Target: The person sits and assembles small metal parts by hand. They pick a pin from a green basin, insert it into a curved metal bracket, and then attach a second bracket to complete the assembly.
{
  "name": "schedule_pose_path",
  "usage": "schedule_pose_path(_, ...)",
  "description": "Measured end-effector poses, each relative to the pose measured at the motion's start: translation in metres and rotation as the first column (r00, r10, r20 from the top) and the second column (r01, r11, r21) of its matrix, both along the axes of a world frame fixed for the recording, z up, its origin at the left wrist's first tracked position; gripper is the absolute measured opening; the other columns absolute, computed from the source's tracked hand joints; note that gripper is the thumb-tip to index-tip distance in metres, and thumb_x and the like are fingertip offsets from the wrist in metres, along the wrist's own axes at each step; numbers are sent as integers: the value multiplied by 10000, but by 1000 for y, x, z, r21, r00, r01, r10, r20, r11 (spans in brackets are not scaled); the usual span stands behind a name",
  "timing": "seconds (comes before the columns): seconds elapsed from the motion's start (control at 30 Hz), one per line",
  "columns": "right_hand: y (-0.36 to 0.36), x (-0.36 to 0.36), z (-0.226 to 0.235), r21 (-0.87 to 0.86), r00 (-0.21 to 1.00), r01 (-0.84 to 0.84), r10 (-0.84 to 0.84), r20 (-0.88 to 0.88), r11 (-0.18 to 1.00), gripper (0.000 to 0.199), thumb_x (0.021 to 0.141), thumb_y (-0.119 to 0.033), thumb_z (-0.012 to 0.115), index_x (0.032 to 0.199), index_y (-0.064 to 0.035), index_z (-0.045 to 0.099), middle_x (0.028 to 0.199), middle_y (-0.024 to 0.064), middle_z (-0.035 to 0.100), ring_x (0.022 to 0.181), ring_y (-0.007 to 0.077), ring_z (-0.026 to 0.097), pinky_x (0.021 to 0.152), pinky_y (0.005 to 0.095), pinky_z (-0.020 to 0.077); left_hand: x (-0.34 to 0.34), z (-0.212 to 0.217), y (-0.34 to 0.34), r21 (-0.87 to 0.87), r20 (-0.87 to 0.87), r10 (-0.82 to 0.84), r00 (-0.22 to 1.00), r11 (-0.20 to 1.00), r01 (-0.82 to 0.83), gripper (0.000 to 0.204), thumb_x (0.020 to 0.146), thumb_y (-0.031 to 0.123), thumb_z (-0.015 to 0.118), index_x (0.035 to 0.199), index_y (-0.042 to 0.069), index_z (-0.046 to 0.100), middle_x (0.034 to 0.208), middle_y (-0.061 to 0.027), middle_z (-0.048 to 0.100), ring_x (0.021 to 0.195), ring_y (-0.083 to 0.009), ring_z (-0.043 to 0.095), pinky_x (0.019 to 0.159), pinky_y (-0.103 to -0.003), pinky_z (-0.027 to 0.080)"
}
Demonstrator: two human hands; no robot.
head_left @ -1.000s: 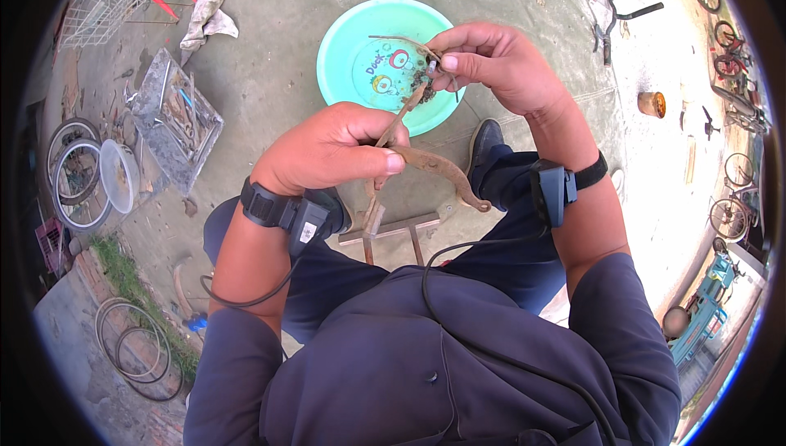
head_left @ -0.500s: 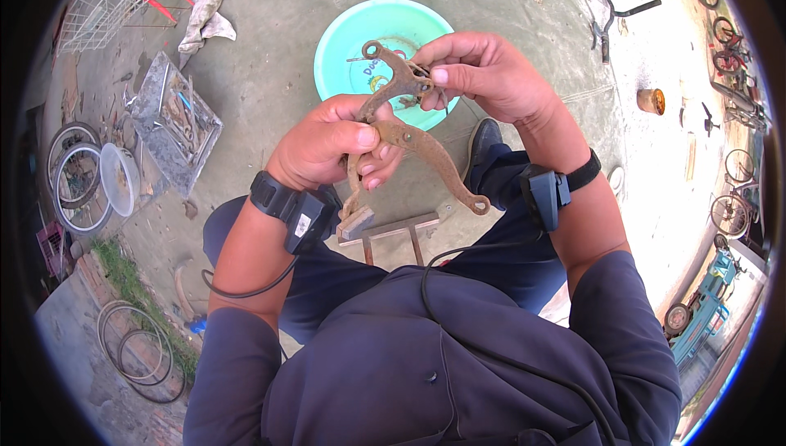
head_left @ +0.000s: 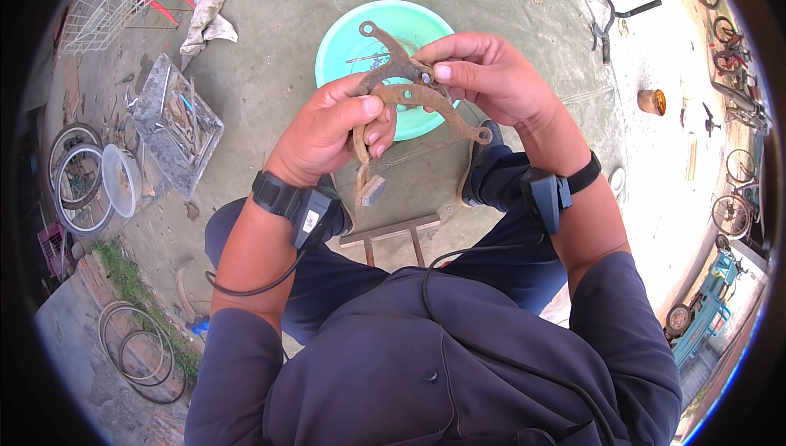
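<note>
A rusty bicycle brake caliper [head_left: 395, 57] with two curved arms is held up over a mint-green basin [head_left: 334, 40]. My left hand [head_left: 327, 131] is closed around the middle of the arms, its thumb pressing the lower curved arm [head_left: 438, 104]. Beneath the left fingers hangs an arm end with a block-shaped brake pad [head_left: 371, 191]. My right hand [head_left: 483, 77] pinches the caliper by the bolt and its nut [head_left: 426, 78], where the arms come together; its fingertips are partly hidden behind the metal. Inside the basin, a thin rod and other small parts show partly.
A small wooden-topped stool [head_left: 391, 230] stands between my legs. To the left are a metal tray of tools [head_left: 176, 122], a rag [head_left: 209, 16], wheel rims [head_left: 78, 188] and a white bowl [head_left: 120, 180]. Handlebars [head_left: 607, 16] and a rusty can [head_left: 652, 102] lie at right.
The caliper has turned in my hands: its lower curved arm has swung up nearer the bolt. The brake pad has shifted down and right. Both hands keep hold.
</note>
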State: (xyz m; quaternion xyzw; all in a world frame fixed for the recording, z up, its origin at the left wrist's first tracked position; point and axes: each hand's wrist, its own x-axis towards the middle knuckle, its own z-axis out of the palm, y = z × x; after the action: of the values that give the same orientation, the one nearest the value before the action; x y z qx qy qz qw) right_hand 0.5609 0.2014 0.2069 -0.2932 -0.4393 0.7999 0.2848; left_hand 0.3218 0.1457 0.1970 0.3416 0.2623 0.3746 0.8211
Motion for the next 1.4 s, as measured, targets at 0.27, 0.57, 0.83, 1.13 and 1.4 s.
schedule_pose_path(0.27, -1, 0, 4, -105, 999, 32, -30, 17, 994, 257, 894, -216, 714, 1072, -30, 702, 891, 27, 690, 779, 106, 634, 695, 267, 520, 2, 3, 3, -1, -100, 20, 995, 1000, -20, 189, 943, 221, 568, 950, 32, 559, 671, -15, 474, 621, -136, 491, 576, -267, 416)
schedule_pose_path(0.57, -3, -4, 1, -47, 989, 41, -34, 142, 998, 224, 857, -249, 761, 963, -56, 720, 853, 9, 691, 749, 92, 622, 662, 253, 481, -4, 2, 7, 39, -347, -29, 937, 998, 45, 204, 928, 189, 592, 1025, 10, 601, 733, -24, 552, 664, -117, 531, 616, -274, 457)
schedule_pose_path(0.83, -3, -6, 0, 0, 980, 53, -52, 191, 999, 202, 862, -218, 751, 965, -47, 722, 831, 13, 693, 728, 82, 625, 636, 241, 466, -15, 10, 12, 58, -446, -154, 882, 978, 199, 275, 880, 194, 681, 1081, 15, 630, 826, -7, 612, 747, -86, 575, 670, -251, 471)
schedule_pose_path(1.13, -1, -5, -7, -10, 978, 116, -112, 177, 993, 207, 856, -204, 751, 962, -31, 715, 806, 18, 675, 685, 91, 611, 581, 231, 447, -8, 12, 10, 64, -341, -34, 939, 996, 59, 596, 801, 54, 759, 1314, 20, 458, 1014, -39, 650, 893, -97, 607, 769, -252, 486)
schedule_pose_path(1.4, 1, -7, -10, -101, 965, 221, -202, 168, 970, 256, 884, -218, 725, 1019, -5, 681, 840, 60, 675, 657, 94, 593, 573, 235, 477, 2, 3, 10, 372, -590, 301, 749, 925, -79, 486, 845, 16, 696, 1265, -11, 453, 844, -56, 641, 767, -94, 595, 667, -277, 493)
